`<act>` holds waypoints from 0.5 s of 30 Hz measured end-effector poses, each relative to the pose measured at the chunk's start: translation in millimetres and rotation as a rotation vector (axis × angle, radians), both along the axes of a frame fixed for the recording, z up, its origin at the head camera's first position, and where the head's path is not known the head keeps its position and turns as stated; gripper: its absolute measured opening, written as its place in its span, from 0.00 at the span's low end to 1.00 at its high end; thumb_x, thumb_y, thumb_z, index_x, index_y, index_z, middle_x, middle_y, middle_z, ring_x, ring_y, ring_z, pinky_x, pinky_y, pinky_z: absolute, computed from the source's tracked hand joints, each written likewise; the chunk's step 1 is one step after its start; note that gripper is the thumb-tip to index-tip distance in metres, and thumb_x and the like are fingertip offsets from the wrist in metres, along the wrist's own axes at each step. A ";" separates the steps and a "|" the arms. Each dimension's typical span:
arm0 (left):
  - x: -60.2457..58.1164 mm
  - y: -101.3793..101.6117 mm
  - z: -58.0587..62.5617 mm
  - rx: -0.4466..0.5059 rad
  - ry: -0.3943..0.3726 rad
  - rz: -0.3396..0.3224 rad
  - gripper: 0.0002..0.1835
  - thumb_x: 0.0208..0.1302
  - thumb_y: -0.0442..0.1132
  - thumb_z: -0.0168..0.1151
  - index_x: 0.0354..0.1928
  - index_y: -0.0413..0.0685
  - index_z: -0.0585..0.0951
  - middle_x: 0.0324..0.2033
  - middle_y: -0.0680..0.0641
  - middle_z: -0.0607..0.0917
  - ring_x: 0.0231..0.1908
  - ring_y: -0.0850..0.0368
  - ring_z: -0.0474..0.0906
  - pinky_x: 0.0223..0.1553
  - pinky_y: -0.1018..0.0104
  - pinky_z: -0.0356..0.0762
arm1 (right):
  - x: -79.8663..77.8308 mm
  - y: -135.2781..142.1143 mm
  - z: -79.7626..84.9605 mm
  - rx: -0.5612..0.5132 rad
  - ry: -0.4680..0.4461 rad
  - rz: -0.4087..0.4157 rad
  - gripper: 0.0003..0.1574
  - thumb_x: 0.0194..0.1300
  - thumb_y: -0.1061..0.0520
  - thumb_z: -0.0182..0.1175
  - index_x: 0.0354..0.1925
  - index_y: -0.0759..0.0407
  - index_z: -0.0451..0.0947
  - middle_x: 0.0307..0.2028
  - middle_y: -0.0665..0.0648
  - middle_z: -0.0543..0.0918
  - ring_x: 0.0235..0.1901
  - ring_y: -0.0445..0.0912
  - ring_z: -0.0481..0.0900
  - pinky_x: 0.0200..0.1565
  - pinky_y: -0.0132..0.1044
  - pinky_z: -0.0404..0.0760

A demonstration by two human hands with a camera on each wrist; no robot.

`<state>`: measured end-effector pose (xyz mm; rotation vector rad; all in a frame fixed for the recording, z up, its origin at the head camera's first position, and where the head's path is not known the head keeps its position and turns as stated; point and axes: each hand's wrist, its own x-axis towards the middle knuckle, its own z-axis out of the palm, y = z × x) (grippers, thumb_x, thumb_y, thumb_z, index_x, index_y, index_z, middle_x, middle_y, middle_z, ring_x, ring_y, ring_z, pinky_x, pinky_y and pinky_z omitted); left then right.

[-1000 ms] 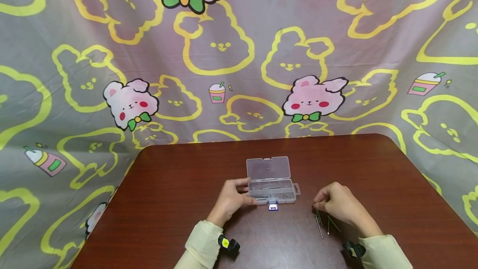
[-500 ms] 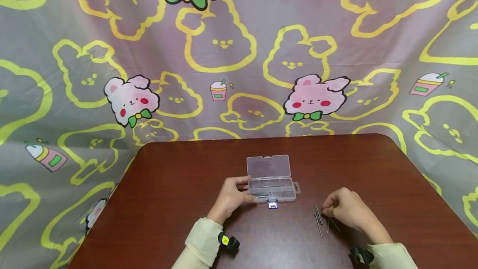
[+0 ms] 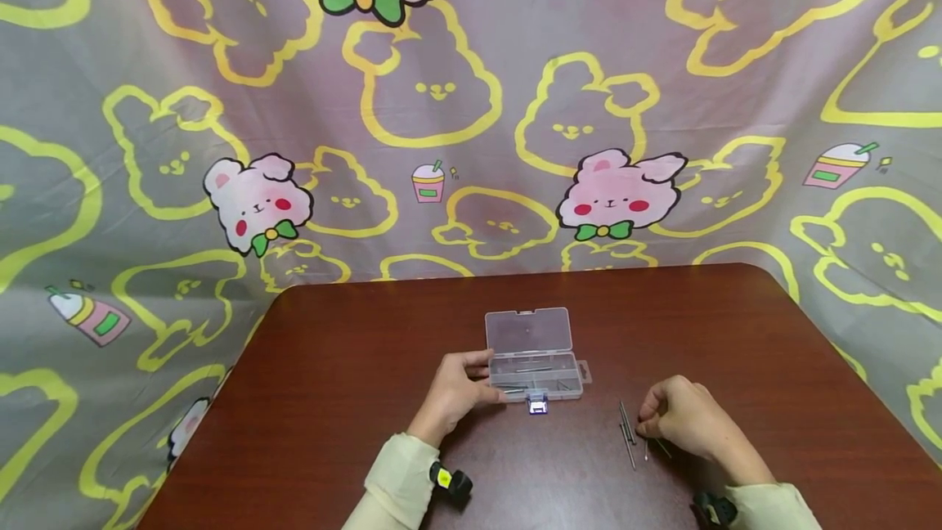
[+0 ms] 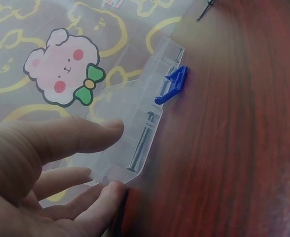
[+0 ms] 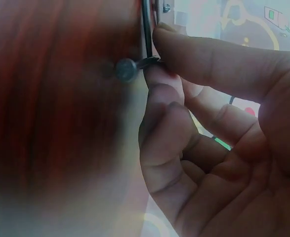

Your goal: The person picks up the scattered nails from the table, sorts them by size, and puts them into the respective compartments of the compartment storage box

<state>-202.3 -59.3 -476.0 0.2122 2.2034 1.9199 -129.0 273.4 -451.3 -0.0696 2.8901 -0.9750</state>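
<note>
A clear plastic box [image 3: 567, 393] lies on the table with its lid raised at the back. My left hand [image 3: 452, 395] grips its left end, thumb at the front corner and fingers behind. Inside, several nails [image 4: 142, 143] lie in the compartments. My right hand [image 3: 680, 415] is at the table to the right of the box. Its thumb and index finger pinch a nail, whose flat nail head [image 5: 126, 70] sticks out past the fingertips in the right wrist view. Left of that hand lie loose nails [image 3: 628, 446]; others are partly hidden under its fingers.
A blue latch [image 4: 177, 85] hangs down at the front of the box, and a hanging tab [image 3: 585, 372] juts from its right end. The brown table [image 3: 368, 325] reaches back to a patterned cloth [image 3: 471, 162].
My right hand has moved right and slightly nearer me, from the left nails to the right-hand ones, leaving the left ones in view. The left hand stays on the box.
</note>
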 end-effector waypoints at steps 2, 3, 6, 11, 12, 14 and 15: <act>0.3 0.2 0.5 -0.006 0.002 0.001 0.42 0.36 0.16 0.76 0.63 0.29 0.76 0.45 0.35 0.85 0.44 0.47 0.83 0.35 0.65 0.84 | 0.0 0.0 -1.0 0.004 -0.003 -0.007 0.14 0.43 0.59 0.79 0.20 0.51 0.80 0.20 0.46 0.79 0.24 0.44 0.72 0.29 0.41 0.72; 0.3 0.3 0.6 -0.007 0.002 0.001 0.42 0.36 0.16 0.76 0.63 0.29 0.76 0.45 0.35 0.85 0.44 0.47 0.82 0.35 0.65 0.84 | 0.1 0.1 -1.2 0.003 -0.006 -0.008 0.14 0.43 0.59 0.79 0.20 0.51 0.80 0.21 0.46 0.79 0.24 0.44 0.72 0.29 0.41 0.72; 0.6 0.1 1.1 -0.002 0.001 0.001 0.43 0.36 0.16 0.76 0.63 0.29 0.76 0.45 0.35 0.85 0.44 0.46 0.83 0.35 0.65 0.84 | 0.1 0.5 -1.7 0.000 -0.008 -0.009 0.14 0.43 0.59 0.78 0.20 0.51 0.80 0.20 0.47 0.78 0.24 0.45 0.72 0.29 0.41 0.72; 0.9 0.2 1.3 0.008 0.004 -0.003 0.43 0.36 0.15 0.76 0.63 0.28 0.76 0.45 0.34 0.84 0.44 0.44 0.83 0.35 0.65 0.83 | -0.3 1.5 0.8 -0.003 -0.002 0.004 0.13 0.44 0.61 0.77 0.19 0.52 0.80 0.20 0.46 0.78 0.24 0.45 0.71 0.29 0.41 0.72; 1.1 0.2 1.3 0.009 0.010 -0.006 0.43 0.36 0.16 0.76 0.63 0.27 0.75 0.45 0.33 0.84 0.44 0.44 0.83 0.35 0.65 0.83 | -0.1 1.9 2.1 -0.011 -0.005 0.009 0.12 0.44 0.61 0.77 0.20 0.52 0.80 0.20 0.47 0.78 0.24 0.45 0.71 0.29 0.41 0.72; 0.9 0.2 1.1 0.001 0.011 -0.006 0.43 0.36 0.16 0.76 0.63 0.28 0.76 0.45 0.34 0.85 0.44 0.45 0.83 0.36 0.65 0.83 | 0.2 2.7 5.2 -0.047 -0.008 0.023 0.11 0.46 0.63 0.75 0.22 0.53 0.81 0.21 0.47 0.79 0.25 0.44 0.73 0.29 0.40 0.72; 1.1 0.2 1.3 -0.003 0.012 -0.006 0.43 0.37 0.17 0.77 0.63 0.28 0.76 0.46 0.34 0.85 0.44 0.45 0.83 0.36 0.65 0.83 | 0.2 3.5 6.5 -0.068 -0.005 0.036 0.09 0.48 0.63 0.74 0.23 0.53 0.82 0.21 0.47 0.81 0.25 0.44 0.74 0.29 0.40 0.73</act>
